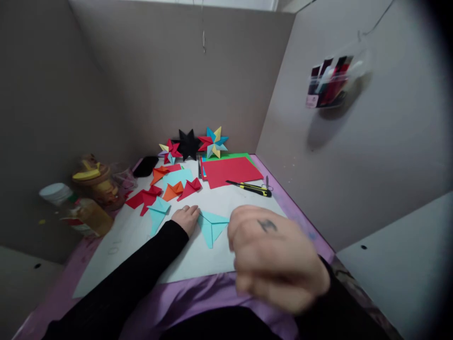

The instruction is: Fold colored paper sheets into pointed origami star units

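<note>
My left hand (186,219) lies on the white sheet, fingers flat, with its fingertips at the left corner of a light blue folded paper piece (211,227). That piece has three points, one toward me. Nearer the camera, my right hand (274,257) is raised as a fist over the right side, slightly blurred. Its curled fingers face away, so anything inside them is hidden. Left of my left hand lies another light blue folded piece (158,212). Red folded pieces (145,199) and orange folded pieces (172,191) lie just beyond.
Folded paper stars (188,144) lean at the back wall. Red paper sheets (231,171), a yellow-black utility knife (251,189) and small scissors (267,183) lie at back right. A bottle (88,217), a brown cup (97,182) and a phone (146,166) stand or lie left.
</note>
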Demonstrator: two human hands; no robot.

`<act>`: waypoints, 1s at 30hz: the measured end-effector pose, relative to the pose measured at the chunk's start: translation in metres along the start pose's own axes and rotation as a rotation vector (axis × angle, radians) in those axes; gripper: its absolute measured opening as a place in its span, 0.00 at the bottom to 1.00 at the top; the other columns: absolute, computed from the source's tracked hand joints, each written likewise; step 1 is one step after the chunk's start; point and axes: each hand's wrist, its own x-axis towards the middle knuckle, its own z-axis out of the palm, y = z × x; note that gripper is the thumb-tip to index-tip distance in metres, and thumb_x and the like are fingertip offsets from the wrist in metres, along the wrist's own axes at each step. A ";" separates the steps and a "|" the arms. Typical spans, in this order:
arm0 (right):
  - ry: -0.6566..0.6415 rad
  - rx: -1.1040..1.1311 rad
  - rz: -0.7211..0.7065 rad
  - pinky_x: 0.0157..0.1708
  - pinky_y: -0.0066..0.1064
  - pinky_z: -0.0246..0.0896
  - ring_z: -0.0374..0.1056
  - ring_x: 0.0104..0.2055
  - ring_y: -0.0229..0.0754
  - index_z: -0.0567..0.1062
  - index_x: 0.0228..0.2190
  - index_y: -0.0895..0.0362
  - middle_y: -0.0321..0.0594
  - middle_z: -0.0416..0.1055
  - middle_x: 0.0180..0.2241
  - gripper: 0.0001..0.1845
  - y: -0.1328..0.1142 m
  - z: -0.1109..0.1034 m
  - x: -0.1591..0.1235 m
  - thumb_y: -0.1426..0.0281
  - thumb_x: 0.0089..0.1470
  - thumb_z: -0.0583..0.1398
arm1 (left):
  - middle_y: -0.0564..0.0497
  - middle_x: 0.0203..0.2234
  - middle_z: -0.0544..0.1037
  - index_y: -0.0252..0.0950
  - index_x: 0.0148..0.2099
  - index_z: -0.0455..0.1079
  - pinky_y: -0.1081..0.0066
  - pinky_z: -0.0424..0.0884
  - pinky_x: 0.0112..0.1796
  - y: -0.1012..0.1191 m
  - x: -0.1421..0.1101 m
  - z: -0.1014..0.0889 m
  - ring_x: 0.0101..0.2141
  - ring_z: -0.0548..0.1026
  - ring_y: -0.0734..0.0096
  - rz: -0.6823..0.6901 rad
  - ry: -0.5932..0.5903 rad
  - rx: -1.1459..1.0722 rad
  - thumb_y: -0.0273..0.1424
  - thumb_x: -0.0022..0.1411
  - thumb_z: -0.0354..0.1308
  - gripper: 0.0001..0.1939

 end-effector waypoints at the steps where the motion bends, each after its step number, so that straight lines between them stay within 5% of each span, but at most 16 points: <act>1: -0.030 0.010 0.013 0.32 0.32 0.61 0.65 0.28 0.40 0.71 0.26 0.53 0.37 0.66 0.22 0.06 0.014 -0.003 0.009 0.67 0.53 0.58 | 0.41 0.49 0.70 0.33 0.50 0.68 0.60 0.63 0.42 0.000 0.002 -0.002 0.46 0.66 0.54 -0.021 0.006 -0.015 0.26 0.62 0.45 0.16; 8: 0.085 0.023 0.536 0.27 0.28 0.56 0.61 0.26 0.36 0.68 0.23 0.57 0.34 0.65 0.22 0.11 0.119 0.024 -0.001 0.66 0.54 0.56 | 0.43 0.45 0.71 0.38 0.49 0.68 0.61 0.63 0.43 -0.003 0.036 -0.008 0.47 0.66 0.53 0.005 -0.133 -0.260 0.30 0.45 0.63 0.26; 11: 0.062 0.094 0.609 0.28 0.28 0.55 0.61 0.26 0.37 0.67 0.22 0.57 0.34 0.64 0.22 0.11 0.147 0.036 -0.002 0.66 0.52 0.57 | 0.49 0.31 0.74 0.38 0.37 0.72 0.66 0.64 0.36 -0.016 0.050 -0.005 0.37 0.70 0.58 -0.004 -0.203 -0.421 0.28 0.34 0.68 0.22; 14: 0.125 0.144 0.620 0.29 0.29 0.56 0.61 0.26 0.38 0.68 0.22 0.57 0.35 0.65 0.22 0.12 0.170 0.037 0.007 0.64 0.52 0.57 | 0.57 0.17 0.67 0.37 0.23 0.69 0.73 0.60 0.27 -0.035 0.055 -0.004 0.23 0.66 0.70 -0.050 -0.200 -0.628 0.30 0.29 0.68 0.14; 17: 0.457 0.144 0.608 0.34 0.31 0.58 0.63 0.31 0.40 0.69 0.27 0.57 0.37 0.67 0.27 0.10 0.192 0.041 0.015 0.62 0.52 0.57 | 0.59 0.14 0.60 0.36 0.19 0.62 0.74 0.56 0.22 -0.046 0.055 -0.006 0.18 0.60 0.76 -0.182 -0.042 -0.855 0.42 0.38 0.64 0.17; 20: 0.853 0.176 0.663 0.38 0.33 0.59 0.64 0.37 0.41 0.67 0.38 0.55 0.40 0.66 0.35 0.15 0.209 0.065 0.017 0.60 0.51 0.58 | 0.57 0.17 0.61 0.36 0.25 0.60 0.75 0.56 0.22 -0.038 0.054 -0.003 0.20 0.60 0.76 -0.355 0.213 -1.044 0.52 0.54 0.46 0.23; 22: 0.776 0.343 0.741 0.38 0.33 0.60 0.64 0.36 0.41 0.67 0.40 0.55 0.40 0.67 0.35 0.19 0.213 0.091 0.016 0.59 0.47 0.62 | 0.56 0.18 0.64 0.36 0.28 0.61 0.75 0.58 0.22 -0.025 0.053 0.002 0.20 0.61 0.76 -0.405 0.286 -1.141 0.53 0.55 0.45 0.23; 25: 0.480 0.672 0.828 0.36 0.32 0.60 0.65 0.33 0.41 0.72 0.34 0.58 0.41 0.71 0.31 0.16 0.212 0.125 0.013 0.61 0.45 0.64 | 0.55 0.20 0.67 0.34 0.30 0.64 0.74 0.61 0.24 -0.005 0.051 0.011 0.22 0.64 0.74 -0.415 0.302 -1.328 0.50 0.54 0.51 0.21; 30: 0.637 0.812 1.011 0.24 0.27 0.51 0.56 0.21 0.34 0.73 0.25 0.59 0.34 0.67 0.21 0.14 0.213 0.132 0.012 0.63 0.38 0.67 | 0.53 0.23 0.72 0.34 0.35 0.68 0.74 0.63 0.26 0.006 0.048 0.015 0.25 0.69 0.72 -0.430 0.242 -1.463 0.45 0.48 0.60 0.19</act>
